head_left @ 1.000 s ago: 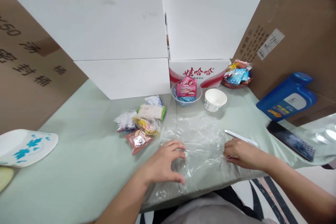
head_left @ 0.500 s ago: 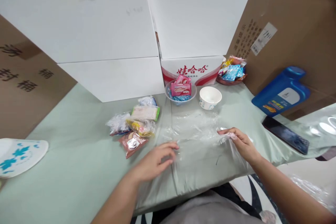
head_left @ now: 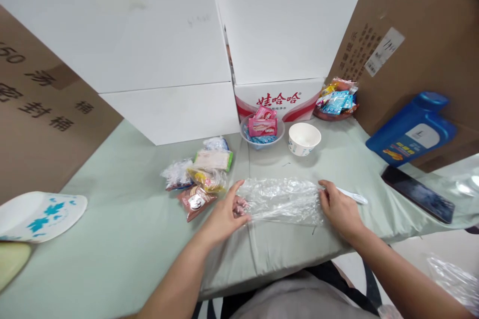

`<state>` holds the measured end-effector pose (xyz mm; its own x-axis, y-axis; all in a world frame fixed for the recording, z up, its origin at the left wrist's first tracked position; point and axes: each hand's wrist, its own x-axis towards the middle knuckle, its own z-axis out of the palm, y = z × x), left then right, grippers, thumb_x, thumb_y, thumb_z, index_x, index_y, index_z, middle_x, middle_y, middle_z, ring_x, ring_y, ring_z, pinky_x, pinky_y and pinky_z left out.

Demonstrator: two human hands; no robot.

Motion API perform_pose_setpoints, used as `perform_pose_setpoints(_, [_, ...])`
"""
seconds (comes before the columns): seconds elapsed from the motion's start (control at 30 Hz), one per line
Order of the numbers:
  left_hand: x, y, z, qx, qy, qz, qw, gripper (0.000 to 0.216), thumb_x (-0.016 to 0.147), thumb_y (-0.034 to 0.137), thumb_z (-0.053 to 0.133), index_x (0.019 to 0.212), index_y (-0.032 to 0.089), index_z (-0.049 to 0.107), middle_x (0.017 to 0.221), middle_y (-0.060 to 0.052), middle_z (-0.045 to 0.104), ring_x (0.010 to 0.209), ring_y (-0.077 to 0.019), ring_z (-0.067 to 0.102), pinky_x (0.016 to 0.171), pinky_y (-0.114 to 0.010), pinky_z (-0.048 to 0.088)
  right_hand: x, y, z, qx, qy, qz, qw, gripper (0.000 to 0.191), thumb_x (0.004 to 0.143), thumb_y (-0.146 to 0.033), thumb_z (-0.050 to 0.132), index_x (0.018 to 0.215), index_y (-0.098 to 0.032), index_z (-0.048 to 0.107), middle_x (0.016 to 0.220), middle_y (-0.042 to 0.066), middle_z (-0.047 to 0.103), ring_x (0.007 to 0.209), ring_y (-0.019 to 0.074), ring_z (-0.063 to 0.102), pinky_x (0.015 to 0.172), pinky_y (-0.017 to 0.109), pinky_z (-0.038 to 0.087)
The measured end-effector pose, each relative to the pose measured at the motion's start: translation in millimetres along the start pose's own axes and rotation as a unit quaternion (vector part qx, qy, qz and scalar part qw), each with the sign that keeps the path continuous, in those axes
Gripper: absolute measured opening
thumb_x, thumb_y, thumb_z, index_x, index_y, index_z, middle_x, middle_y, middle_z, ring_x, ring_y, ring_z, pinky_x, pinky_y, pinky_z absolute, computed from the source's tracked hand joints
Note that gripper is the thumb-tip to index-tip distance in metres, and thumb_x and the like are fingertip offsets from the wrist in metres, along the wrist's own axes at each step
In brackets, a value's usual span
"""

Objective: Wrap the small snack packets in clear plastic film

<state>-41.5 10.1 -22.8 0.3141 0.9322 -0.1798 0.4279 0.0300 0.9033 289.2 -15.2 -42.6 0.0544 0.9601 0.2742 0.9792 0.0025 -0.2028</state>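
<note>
A crumpled clear plastic bag point(head_left: 282, 202) stretches sideways between my hands, low over the green tablecloth. My left hand point(head_left: 224, 214) grips its left end, thumb and fingers curled round the gathered plastic. At the other end, my right hand point(head_left: 340, 212) has its fingers closed on the bag's edge. A white plastic piece like a spoon or knife handle point(head_left: 354, 195) lies just beyond the right hand, partly hidden by it. Left of the bag sits a pile of wrapped snacks, among them a brown packet point(head_left: 196, 202) and a yellow one point(head_left: 207, 179).
Behind the bag stand a clear bowl of pink and blue packets point(head_left: 263, 129) and a white paper bowl point(head_left: 304, 138). To the right are a blue bottle point(head_left: 413, 129), a phone point(head_left: 418, 193) and a dish of snacks point(head_left: 337, 99). White boxes point(head_left: 164, 114) wall the back.
The spread-out plastic bag is now gathered into a narrower strip. My left hand has closed on its left end. The white handle-like piece has come into sight beside my right hand.
</note>
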Motion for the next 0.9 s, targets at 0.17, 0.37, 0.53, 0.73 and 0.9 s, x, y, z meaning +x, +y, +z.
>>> perform_pose_setpoints(0.17, [4.3, -6.7, 8.2, 0.037, 0.082, -0.003, 0.996, 0.064, 0.081, 0.022, 0.053, 0.142, 0.020, 0.033, 0.079, 0.002, 0.061, 0.060, -0.0126, 0.063, 0.062, -0.027, 0.053, -12.8, 8.6, 1.6, -0.029, -0.010, -0.028, 0.999, 0.034, 0.097, -0.033, 0.034, 0.115, -0.017, 0.058, 0.087, 0.008, 0.074, 0.069, 0.0231, 0.069, 0.054, 0.030, 0.043])
perform_pose_setpoints(0.37, [-0.1, -3.4, 0.4, 0.215, 0.111, 0.041, 0.970, 0.046, 0.079, 0.019, 0.057, 0.124, 0.019, 0.054, 0.081, 0.000, 0.064, 0.069, -0.0165, 0.064, 0.068, -0.030, 0.052, -16.6, 7.3, 4.5, -0.034, -0.069, -0.022, 0.997, 0.031, 0.096, -0.032, 0.039, 0.117, -0.016, 0.056, 0.097, 0.011, 0.072, 0.073, 0.0237, 0.069, 0.056, 0.031, 0.044])
perform_pose_setpoints(0.53, [1.4, -1.5, 15.9, 0.332, 0.197, 0.258, 0.886, 0.017, 0.091, 0.024, 0.052, 0.101, 0.021, 0.065, 0.100, -0.008, 0.065, 0.100, -0.0240, 0.062, 0.090, -0.039, 0.049, -12.6, 2.6, -9.5, -0.009, 0.002, -0.071, 0.997, 0.027, 0.095, -0.032, 0.045, 0.112, -0.017, 0.059, 0.100, 0.012, 0.067, 0.087, 0.0259, 0.064, 0.073, 0.037, 0.050])
perform_pose_setpoints(0.73, [8.5, -3.2, 42.7, 0.414, -0.084, 0.305, 0.853, 0.050, 0.091, 0.034, 0.056, 0.140, 0.029, 0.045, 0.151, -0.006, 0.040, 0.144, -0.0319, 0.023, 0.115, -0.059, 0.018, -4.4, -41.6, -16.2, 0.074, 0.009, -0.217, 0.973, 0.032, 0.093, -0.029, 0.049, 0.122, -0.016, 0.058, 0.124, 0.015, 0.059, 0.120, 0.0290, 0.050, 0.102, 0.047, 0.040])
perform_pose_setpoints(0.9, [4.0, -6.2, 35.6, 0.424, -0.116, 0.268, 0.857, 0.063, 0.089, 0.046, 0.057, 0.146, 0.032, 0.035, 0.157, -0.006, 0.028, 0.146, -0.0314, 0.017, 0.116, -0.059, 0.011, -5.4, -42.8, 11.5, 0.033, -0.151, -0.290, 0.944, 0.087, 0.083, -0.067, 0.051, 0.148, -0.012, 0.032, 0.154, 0.018, 0.030, 0.144, 0.0366, 0.017, 0.113, 0.059, 0.020])
